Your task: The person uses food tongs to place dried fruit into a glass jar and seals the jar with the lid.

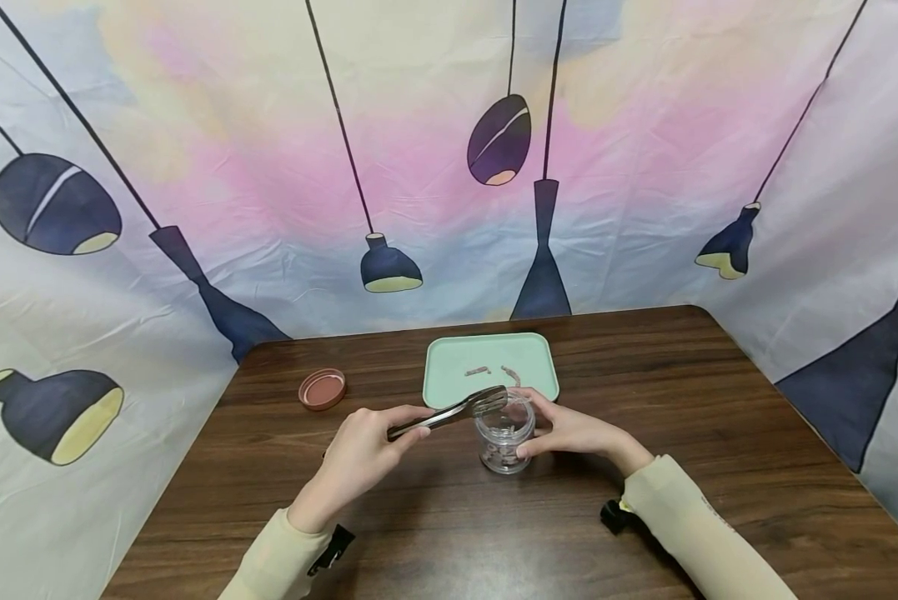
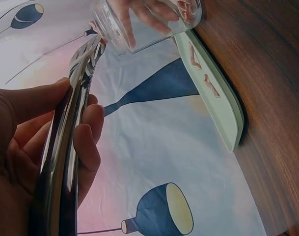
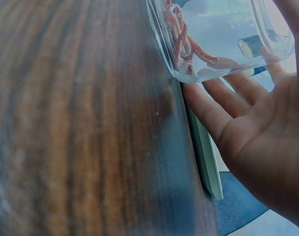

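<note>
My left hand (image 1: 368,450) grips metal tongs (image 1: 449,414), thumb on one arm and fingers on the other. The tongs' tips are over the mouth of a clear jar (image 1: 505,446); a small reddish bit shows by them in the left wrist view, too little to tell whether it is pinched. My right hand (image 1: 572,429) holds the upright jar from its right side, thumb in front and fingers behind. Pinkish-brown strips (image 3: 181,42) lie at the jar's bottom. Behind the jar, a pale green tray (image 1: 449,354) bears a few similar strips (image 1: 477,371).
A reddish-brown round lid (image 1: 323,389) lies on the dark wooden table (image 1: 606,533), left of the tray. A cloth (image 1: 291,167) printed with lamps hangs behind the table's far edge.
</note>
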The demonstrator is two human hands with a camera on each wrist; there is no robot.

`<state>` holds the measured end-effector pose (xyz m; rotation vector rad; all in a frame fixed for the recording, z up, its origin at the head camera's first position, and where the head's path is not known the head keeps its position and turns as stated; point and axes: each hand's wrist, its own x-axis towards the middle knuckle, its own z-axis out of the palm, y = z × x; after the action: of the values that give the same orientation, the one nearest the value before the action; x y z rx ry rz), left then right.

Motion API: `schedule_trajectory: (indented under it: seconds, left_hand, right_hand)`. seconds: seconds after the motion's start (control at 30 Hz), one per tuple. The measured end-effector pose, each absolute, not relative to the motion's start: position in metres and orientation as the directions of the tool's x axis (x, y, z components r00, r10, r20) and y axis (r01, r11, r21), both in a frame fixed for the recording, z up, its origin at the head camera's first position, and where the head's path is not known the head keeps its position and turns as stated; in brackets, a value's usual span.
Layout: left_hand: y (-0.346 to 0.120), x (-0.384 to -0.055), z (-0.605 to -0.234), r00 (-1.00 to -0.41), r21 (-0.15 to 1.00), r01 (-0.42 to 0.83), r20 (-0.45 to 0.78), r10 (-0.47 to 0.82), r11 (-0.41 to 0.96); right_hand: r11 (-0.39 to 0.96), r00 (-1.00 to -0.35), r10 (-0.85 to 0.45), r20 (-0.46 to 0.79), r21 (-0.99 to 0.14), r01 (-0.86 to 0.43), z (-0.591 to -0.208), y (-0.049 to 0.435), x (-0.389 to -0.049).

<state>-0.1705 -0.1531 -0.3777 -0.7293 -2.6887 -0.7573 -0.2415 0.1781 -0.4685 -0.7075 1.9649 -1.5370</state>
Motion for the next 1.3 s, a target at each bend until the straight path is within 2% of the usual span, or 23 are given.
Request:
schedule_trajectory:
  seconds: [1.0,1.3]
  left_hand:
    - [-0.1538,-0.1728,-0.3746,-0.844,0.402,0.52,0.374,0.384,0.754]
    - [-0.1557,-0.1764,-0.3714,-0.859,0.455,0.5,0.366,0.357,0.737]
  right_hand:
    - [0.239,-0.722,-0.681,-0.123,-0.969,-0.061,-0.4674,0.1792,-0.2414]
    - [0.279,-0.739,-0.659,-0.139,-0.958,-0.068,-0.4688,0.1798,-0.2407]
